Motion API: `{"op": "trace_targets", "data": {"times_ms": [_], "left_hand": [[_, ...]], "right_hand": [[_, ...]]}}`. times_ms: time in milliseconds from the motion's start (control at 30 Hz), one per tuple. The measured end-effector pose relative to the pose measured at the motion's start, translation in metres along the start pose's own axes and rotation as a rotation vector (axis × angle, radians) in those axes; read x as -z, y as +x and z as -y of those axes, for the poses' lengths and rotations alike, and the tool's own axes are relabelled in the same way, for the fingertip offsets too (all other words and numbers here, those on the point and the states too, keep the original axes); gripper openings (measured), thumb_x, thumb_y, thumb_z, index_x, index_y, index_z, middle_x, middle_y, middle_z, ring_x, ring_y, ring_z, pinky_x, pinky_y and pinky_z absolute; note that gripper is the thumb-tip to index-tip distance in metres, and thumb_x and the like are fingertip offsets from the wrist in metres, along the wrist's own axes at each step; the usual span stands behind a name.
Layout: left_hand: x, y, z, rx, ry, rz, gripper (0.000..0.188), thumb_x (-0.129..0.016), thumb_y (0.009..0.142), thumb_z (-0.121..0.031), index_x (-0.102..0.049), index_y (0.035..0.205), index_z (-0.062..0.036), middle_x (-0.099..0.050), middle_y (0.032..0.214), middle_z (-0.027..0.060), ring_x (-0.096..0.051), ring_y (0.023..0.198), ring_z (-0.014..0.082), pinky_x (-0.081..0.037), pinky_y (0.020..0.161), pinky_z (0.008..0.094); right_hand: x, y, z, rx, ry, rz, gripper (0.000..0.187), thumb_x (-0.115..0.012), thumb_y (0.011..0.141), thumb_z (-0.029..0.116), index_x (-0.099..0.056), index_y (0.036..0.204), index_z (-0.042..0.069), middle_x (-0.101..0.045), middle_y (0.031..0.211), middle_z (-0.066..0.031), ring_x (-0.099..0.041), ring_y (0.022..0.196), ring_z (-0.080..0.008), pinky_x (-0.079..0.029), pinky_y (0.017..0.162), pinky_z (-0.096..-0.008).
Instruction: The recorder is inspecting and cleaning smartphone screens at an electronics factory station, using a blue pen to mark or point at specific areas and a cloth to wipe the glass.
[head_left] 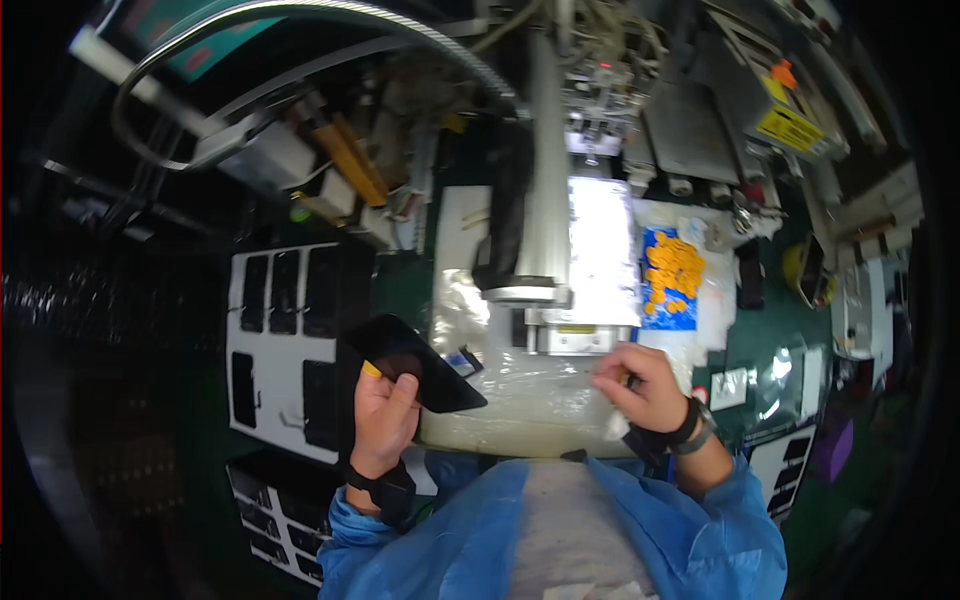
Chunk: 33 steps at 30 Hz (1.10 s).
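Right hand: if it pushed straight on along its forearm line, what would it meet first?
Probably the silver metal block, just ahead and left of the right hand, at the near end of the bright white plate. Depth is unclear, so it might pass above.

A: Furniture?
B: Surface (745,345), one, dark green; patch of white glare (782,364) towards its right.
A: Fittings?
B: Ribbed metal conduit (465,62), one, arched, upper left. Pale cables (612,30), tangled, top centre. Grey metal casing (745,82), one, yellow-labelled, upper right.
A: Far left?
B: Glossy dark stretch (90,312), one, nature unclear.
A: Light?
B: Brightest mid-room; margins in deep shadow.
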<state>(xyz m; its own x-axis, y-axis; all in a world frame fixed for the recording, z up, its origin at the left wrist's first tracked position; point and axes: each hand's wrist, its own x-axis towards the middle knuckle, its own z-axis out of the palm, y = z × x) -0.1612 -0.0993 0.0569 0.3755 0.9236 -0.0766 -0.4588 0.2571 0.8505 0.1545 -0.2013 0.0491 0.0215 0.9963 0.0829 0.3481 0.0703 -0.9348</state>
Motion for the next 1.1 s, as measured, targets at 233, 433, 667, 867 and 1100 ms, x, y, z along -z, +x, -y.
{"op": "trace_targets", "data": {"times_ms": [233, 433, 667, 867, 1100], "left_hand": [[-0.053, 0.020, 0.043, 0.137, 0.069, 0.161, 0.035, -0.060, 0.096, 0.000, -0.053, 0.131, -0.0014, -0.063, 0.120, 0.0061, -0.061, 0.109, 0.0147, -0.047, 0.098, 0.0296], [-0.076, 0.036, 0.051, 0.214, 0.175, 0.218, 0.037, -0.060, 0.098, -0.001, -0.051, 0.134, 0.0017, -0.062, 0.128, 0.0104, -0.061, 0.115, 0.0157, -0.048, 0.099, 0.0305], [-0.103, 0.088, 0.044, -0.246, 0.859, 0.228, 0.036, -0.072, 0.089, -0.008, -0.059, 0.122, -0.0015, -0.066, 0.105, 0.0084, -0.063, 0.089, 0.0149, -0.051, 0.080, 0.0277], [-0.130, 0.158, 0.061, -0.721, 1.138, 0.719, 0.065, -0.087, 0.072, -0.028, -0.062, 0.123, 0.0033, -0.059, 0.131, 0.0244, -0.058, 0.120, 0.0397, -0.046, 0.102, 0.0455], [-0.134, 0.184, 0.059, -0.767, 1.222, 0.833, 0.080, -0.088, 0.064, -0.043, -0.063, 0.124, 0.0033, -0.056, 0.135, 0.0262, -0.054, 0.125, 0.0419, -0.038, 0.109, 0.0502]], "right_hand": [[-0.018, 0.018, 0.013, -0.126, 0.296, 0.145, 0.017, -0.076, 0.088, 0.013, -0.068, 0.097, 0.002, -0.064, 0.078, -0.0011, -0.056, 0.070, -0.0084, -0.046, 0.063, -0.0252], [-0.008, 0.014, 0.010, -0.259, 0.368, 0.105, 0.024, -0.075, 0.092, 0.022, -0.064, 0.083, 0.002, -0.061, 0.074, 0.0012, -0.048, 0.069, -0.0043, -0.043, 0.065, -0.0236], [0.036, 0.022, 0.003, -0.436, 0.610, -0.029, 0.016, -0.070, 0.095, 0.016, -0.067, 0.088, 0.003, -0.058, 0.071, 0.0082, -0.046, 0.065, 0.0016, -0.036, 0.057, -0.0192], [0.059, 0.061, -0.020, -0.408, 0.519, -0.233, 0.023, -0.070, 0.095, 0.022, -0.068, 0.085, 0.001, -0.062, 0.072, 0.0048, -0.052, 0.066, -0.0013, -0.041, 0.058, -0.0218], [0.070, 0.082, -0.042, -0.505, 0.610, -0.145, 0.026, -0.070, 0.095, 0.024, -0.065, 0.079, 0.004, -0.058, 0.069, 0.0062, -0.048, 0.059, -0.0015, -0.036, 0.051, -0.0217]]}}
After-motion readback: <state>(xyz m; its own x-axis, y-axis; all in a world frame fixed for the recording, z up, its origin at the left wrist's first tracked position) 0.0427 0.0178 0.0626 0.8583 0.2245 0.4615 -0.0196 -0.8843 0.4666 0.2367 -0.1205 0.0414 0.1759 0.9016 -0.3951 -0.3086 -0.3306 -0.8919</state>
